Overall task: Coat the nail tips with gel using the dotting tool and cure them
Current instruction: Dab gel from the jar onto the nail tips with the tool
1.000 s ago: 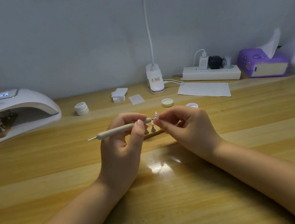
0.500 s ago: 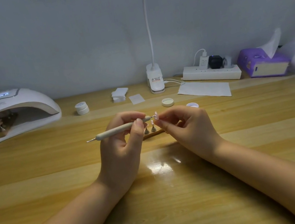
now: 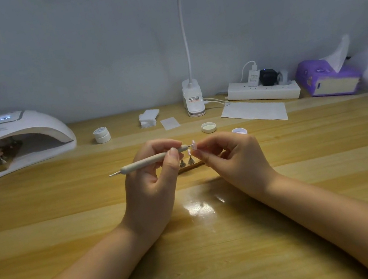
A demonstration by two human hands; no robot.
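Nail tip (image 3: 193, 144), tiny, light and likely slippery with gel, sits pinched in the right hand (image 3: 234, 155), while the left hand (image 3: 151, 183) grips the slim, stiff dotting tool (image 3: 152, 161) mid-shaft.

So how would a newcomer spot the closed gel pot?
Start at the curing lamp on the table's far left. Just to its right stands a small white closed gel pot. Unlike the loose lid near the hands, it is capped and taller.

1 head view looks forward and down, close over the table (image 3: 48, 235).
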